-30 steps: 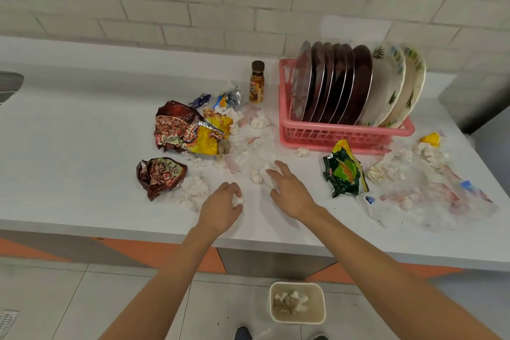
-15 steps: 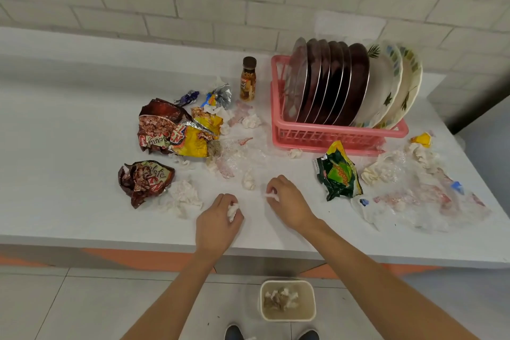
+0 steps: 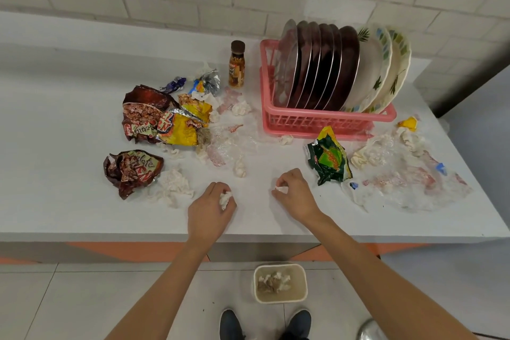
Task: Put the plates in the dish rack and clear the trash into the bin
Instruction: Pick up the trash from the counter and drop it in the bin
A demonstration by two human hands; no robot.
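Our left hand (image 3: pixel 211 212) curls round a white tissue wad (image 3: pixel 225 199); just right of it, our right hand (image 3: pixel 297 196) pinches a second tissue scrap (image 3: pixel 281 189) in its fingertips. The bin (image 3: pixel 280 299) sits on the floor below, between the hands. The plates (image 3: pixel 328 69) stand in the pink dish rack (image 3: pixel 317 121) beyond the right hand.

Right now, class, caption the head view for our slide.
Left hand and right hand each pinch tissue; plates stand in pink rack, bin below.

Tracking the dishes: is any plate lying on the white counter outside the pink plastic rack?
No, all the dark and floral plates stand on edge inside the pink plastic dish rack.
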